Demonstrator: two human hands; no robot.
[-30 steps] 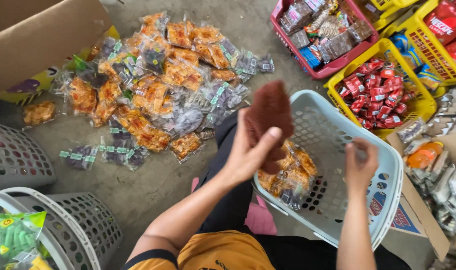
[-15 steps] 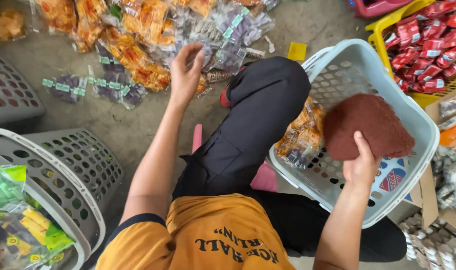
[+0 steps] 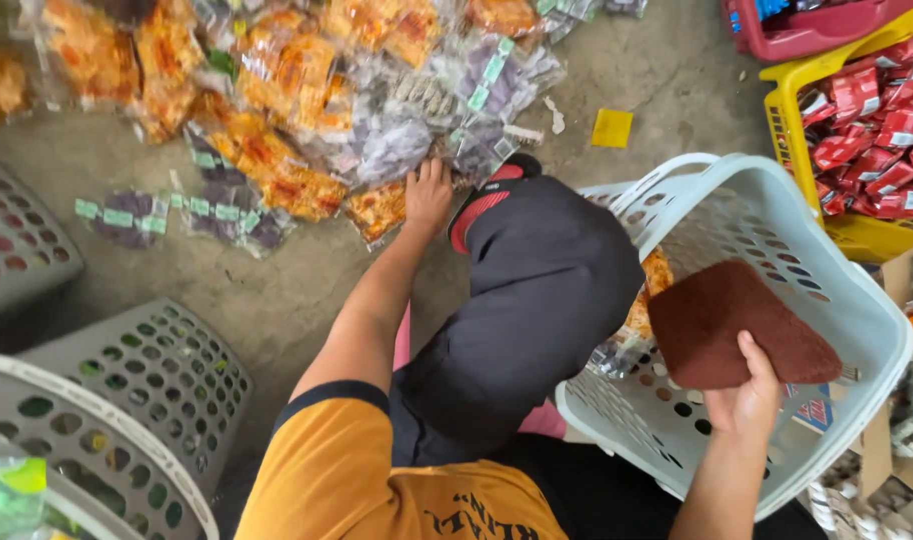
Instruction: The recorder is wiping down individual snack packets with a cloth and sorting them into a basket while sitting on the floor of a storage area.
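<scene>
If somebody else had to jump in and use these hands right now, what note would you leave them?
Left hand: stretched forward, fingers on an orange snack packet at the near edge of the pile of packets on the concrete floor. It touches the packet; no firm grip shows.
Right hand: holds a brown pad by its near edge, over the pale blue basket.
Basket: tilted beside the raised knee, with a few orange packets inside.
Done: a few packets are in the basket.
Left: most packets lie in the floor pile.
</scene>
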